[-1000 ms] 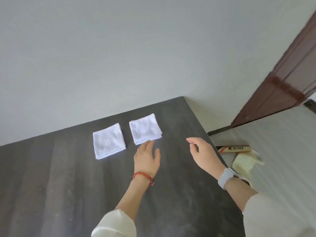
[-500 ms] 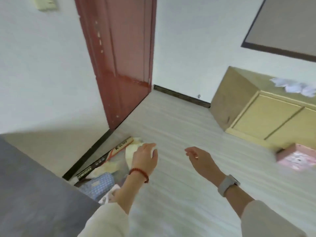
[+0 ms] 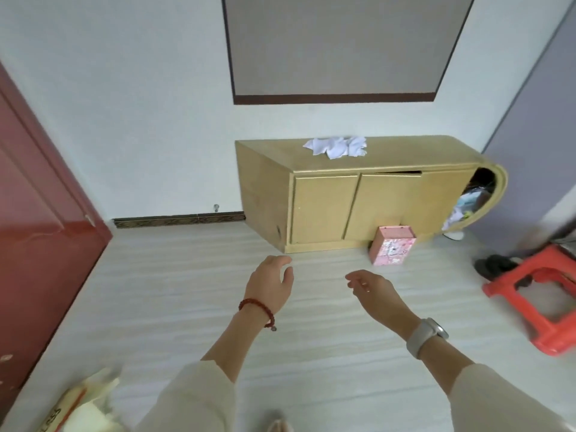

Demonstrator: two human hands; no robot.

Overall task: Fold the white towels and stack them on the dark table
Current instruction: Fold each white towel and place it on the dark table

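- Pale plank floor [image 3: 311, 353] fills the lower view; white wall behind, with a grey panel framed in dark brown high on it.
- Left hand [image 3: 269, 286]: fingers loosely curled, thumb apart, nothing held. Red bead bracelet [image 3: 257, 307] at the wrist, cream sleeve below.
- Right hand [image 3: 374, 293]: fingers relaxed and slightly bent, nothing held. Grey watch [image 3: 427, 336] at the wrist.
- Both hands hang in the air over the floor, well apart from the cabinet.
- White towels [image 3: 336, 147]: a crumpled heap on the top of the yellow cabinet [image 3: 324, 207], towards its back edge and nearer its left end.
- Handling, as a judgement: soft, light, limp cloth; no risk of breakage, not slippery. Likely best pinched at one edge or two corners so a single piece lifts clear of the heap, then shaken flat.
- Pink box [image 3: 392, 249] sits on the floor touching the cabinet base; red plastic stool [image 3: 536, 307] at the right edge; red door [image 3: 40, 232] at the left.
- Not resolved: how many towels are in the heap. Dark table is out of view. Contents of the cabinet's open rounded right end are dim. Pale bag at the lower left corner is blurred and cut off.
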